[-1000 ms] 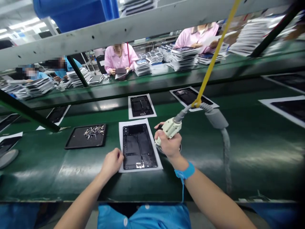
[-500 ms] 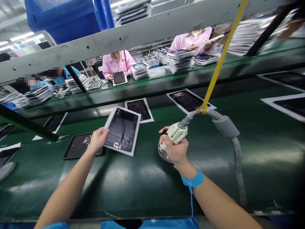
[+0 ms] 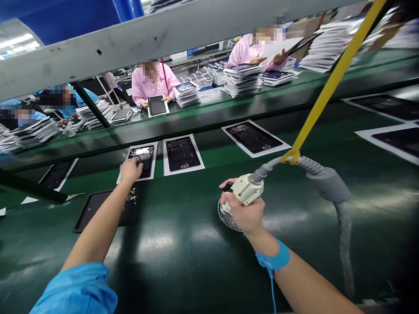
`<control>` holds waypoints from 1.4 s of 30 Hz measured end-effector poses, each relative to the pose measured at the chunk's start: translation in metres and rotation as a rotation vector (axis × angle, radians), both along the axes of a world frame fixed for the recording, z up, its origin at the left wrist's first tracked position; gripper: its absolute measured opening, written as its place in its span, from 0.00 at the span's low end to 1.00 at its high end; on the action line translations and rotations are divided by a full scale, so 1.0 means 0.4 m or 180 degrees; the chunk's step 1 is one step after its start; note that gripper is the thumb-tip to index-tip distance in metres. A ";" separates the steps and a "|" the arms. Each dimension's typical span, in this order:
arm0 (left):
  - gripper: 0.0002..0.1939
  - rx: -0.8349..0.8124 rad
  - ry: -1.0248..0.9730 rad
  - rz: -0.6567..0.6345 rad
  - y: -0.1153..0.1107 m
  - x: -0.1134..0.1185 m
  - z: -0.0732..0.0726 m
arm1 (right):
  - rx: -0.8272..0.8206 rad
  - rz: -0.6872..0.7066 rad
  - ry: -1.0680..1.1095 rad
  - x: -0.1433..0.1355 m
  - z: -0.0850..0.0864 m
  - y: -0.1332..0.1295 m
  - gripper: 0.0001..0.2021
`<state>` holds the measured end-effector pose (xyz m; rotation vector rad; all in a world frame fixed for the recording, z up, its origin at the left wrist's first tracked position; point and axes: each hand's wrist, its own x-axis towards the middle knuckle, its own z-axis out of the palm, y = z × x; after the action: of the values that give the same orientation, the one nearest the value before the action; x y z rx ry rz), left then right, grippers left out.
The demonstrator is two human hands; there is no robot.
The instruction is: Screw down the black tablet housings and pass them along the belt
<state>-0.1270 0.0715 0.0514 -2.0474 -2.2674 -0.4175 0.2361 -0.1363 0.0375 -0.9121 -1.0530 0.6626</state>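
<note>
On the far part of the green work surface lies an open tablet casing [image 3: 149, 168] on a white sheet. My left hand [image 3: 131, 170] reaches over its left side, fingers bent down and apart, fingertips touching it. Part of the fingers is hidden by the back of the hand. Wrapped round a pale green handheld tool [image 3: 247, 189] is my right hand [image 3: 247, 213], with a blue strap on its wrist. The tool has a round perforated metal plate [image 3: 227, 218] underneath, close over the surface; contact is unclear. A grey cable [image 3: 332, 185] and a yellow strap [image 3: 319, 109] run from the tool.
Below my left forearm lies a black tray [image 3: 88, 211] holding small metal parts [image 3: 132, 196]. More casings [image 3: 181, 153] on white sheets line the surface. A green slanted post [image 3: 31, 185] stands left and a grey beam [image 3: 163, 32] crosses above. Co-workers [image 3: 153, 80] sit beyond, among stacks.
The casing held up in my left hand has come down onto the surface, left of another casing. My left arm has reached farther forward. The right hand keeps its grip on the tool; the view has shifted.
</note>
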 end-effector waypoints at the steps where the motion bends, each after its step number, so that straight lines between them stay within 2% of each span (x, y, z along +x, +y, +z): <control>1: 0.20 -0.0189 0.0184 -0.0527 -0.005 0.049 -0.009 | -0.0014 0.0020 -0.0026 0.001 -0.001 0.000 0.08; 3: 0.19 -0.0534 0.0370 -0.1509 -0.016 0.154 -0.026 | -0.0033 0.0022 -0.0095 0.003 -0.007 0.000 0.08; 4: 0.19 -0.0650 0.0500 -0.1832 -0.021 0.204 -0.033 | -0.0036 0.0001 -0.0140 0.004 -0.010 0.001 0.08; 6: 0.18 -0.0832 0.0893 -0.2177 -0.027 0.290 -0.037 | -0.0027 -0.0065 -0.0227 0.006 -0.019 0.004 0.09; 8: 0.17 -0.0968 0.1272 -0.2288 -0.028 0.348 -0.032 | -0.0001 -0.0104 -0.0283 0.007 -0.027 0.008 0.10; 11: 0.16 -0.1071 0.1580 -0.2343 -0.021 0.393 -0.018 | 0.0035 -0.0083 -0.0356 0.009 -0.034 0.014 0.10; 16: 0.16 -0.1127 0.1877 -0.2305 -0.014 0.422 0.010 | 0.0011 -0.0114 -0.0569 0.010 -0.025 0.014 0.09; 20: 0.13 -0.1198 0.2019 -0.2321 -0.059 0.426 0.068 | 0.0073 -0.0213 -0.0550 0.013 -0.019 0.021 0.09; 23: 0.11 -0.1243 0.2010 -0.2499 -0.167 0.415 0.129 | 0.0068 -0.0276 -0.0449 0.016 -0.019 0.032 0.10; 27: 0.08 -0.1576 0.1761 -0.3032 -0.410 0.400 0.184 | 0.0060 -0.0337 -0.0368 0.017 -0.019 0.041 0.11; 30: 0.08 -0.1984 0.1451 -0.3392 -0.597 0.397 0.177 | 0.0036 -0.0323 -0.0386 0.015 -0.024 0.042 0.12; 33: 0.09 -0.2290 0.1179 -0.3629 -0.728 0.399 0.125 | -0.0006 -0.0288 -0.0434 0.014 -0.032 0.043 0.13; 35: 0.11 -0.2448 0.1046 -0.3685 -0.782 0.399 0.079 | -0.0012 -0.0281 -0.0436 0.013 -0.036 0.043 0.14; 38: 0.12 -0.2549 0.0782 -0.3662 -0.828 0.397 0.028 | -0.0007 -0.0286 -0.0408 0.013 -0.034 0.044 0.14; 40: 0.11 -0.2569 0.0517 -0.3536 -0.838 0.392 0.018 | 0.0012 -0.0285 -0.0384 0.014 -0.030 0.044 0.14; 42: 0.07 -0.2598 0.0204 -0.3341 -0.825 0.380 0.024 | 0.0022 -0.0290 -0.0372 0.014 -0.029 0.045 0.14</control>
<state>0.0249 -0.2586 0.0611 -3.4357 -1.1723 0.6808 0.2416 -0.1184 0.0259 -0.9963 -1.1100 0.5347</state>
